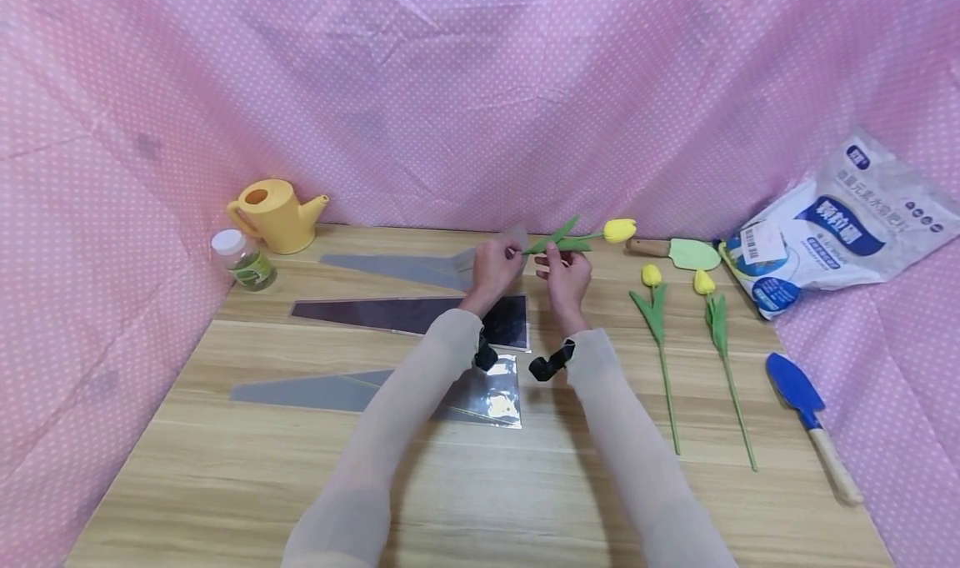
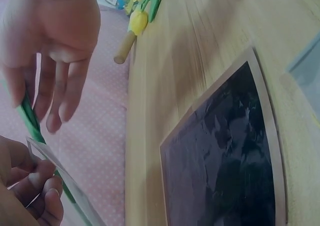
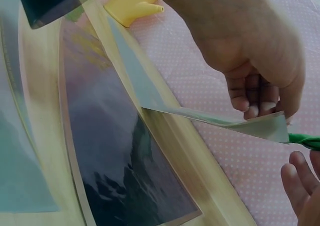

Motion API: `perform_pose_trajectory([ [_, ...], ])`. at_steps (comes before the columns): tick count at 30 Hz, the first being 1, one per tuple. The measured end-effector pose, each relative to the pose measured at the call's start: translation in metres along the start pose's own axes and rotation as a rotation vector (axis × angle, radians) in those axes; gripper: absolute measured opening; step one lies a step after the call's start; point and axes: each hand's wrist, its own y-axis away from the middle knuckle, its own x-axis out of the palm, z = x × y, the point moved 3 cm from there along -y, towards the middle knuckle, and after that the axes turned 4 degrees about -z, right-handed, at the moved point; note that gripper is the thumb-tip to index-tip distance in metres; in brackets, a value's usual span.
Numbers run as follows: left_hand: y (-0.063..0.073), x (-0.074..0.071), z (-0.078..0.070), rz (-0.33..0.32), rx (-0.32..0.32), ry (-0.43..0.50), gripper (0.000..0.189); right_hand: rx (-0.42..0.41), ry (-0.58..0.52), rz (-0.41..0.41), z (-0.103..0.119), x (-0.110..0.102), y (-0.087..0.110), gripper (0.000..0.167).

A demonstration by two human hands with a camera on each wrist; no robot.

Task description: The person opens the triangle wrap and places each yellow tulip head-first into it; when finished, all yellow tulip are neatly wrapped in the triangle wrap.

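Note:
At the back of the table, my left hand pinches the raised wide end of a grey translucent tapered plastic flower sleeve. My right hand holds a yellow artificial tulip by its green leaves and stem, with the bloom pointing right. In the left wrist view, the tulip's stem passes into the mouth of the sleeve, beside the left fingers. The right wrist view has the sleeve's lifted end meeting the green leaves, while its narrow part lies on the table.
A dark sleeve and another grey sleeve lie nearer. Two tulips, a green trowel, a blue trowel and a fertilizer bag are right. A yellow watering can and jar stand left.

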Motion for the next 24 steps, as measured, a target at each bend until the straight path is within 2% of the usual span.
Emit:
perform_pose_trajectory([
  [5,0.002,0.0,-0.003,-0.019,0.02,0.007,0.014,0.007,0.037,0.002,-0.002,0.002,0.002,0.025],
  [16,0.006,-0.002,-0.01,-0.064,0.088,0.087,0.013,0.068,0.126,0.016,-0.003,0.002,0.003,0.029],
  [18,0.006,-0.002,-0.009,-0.072,0.087,0.1,0.013,0.081,0.081,0.005,-0.004,0.0,0.003,0.03],
  [24,0.007,-0.002,-0.004,-0.085,0.075,0.097,0.013,0.097,-0.2,-0.102,-0.005,-0.006,0.002,0.022],
])
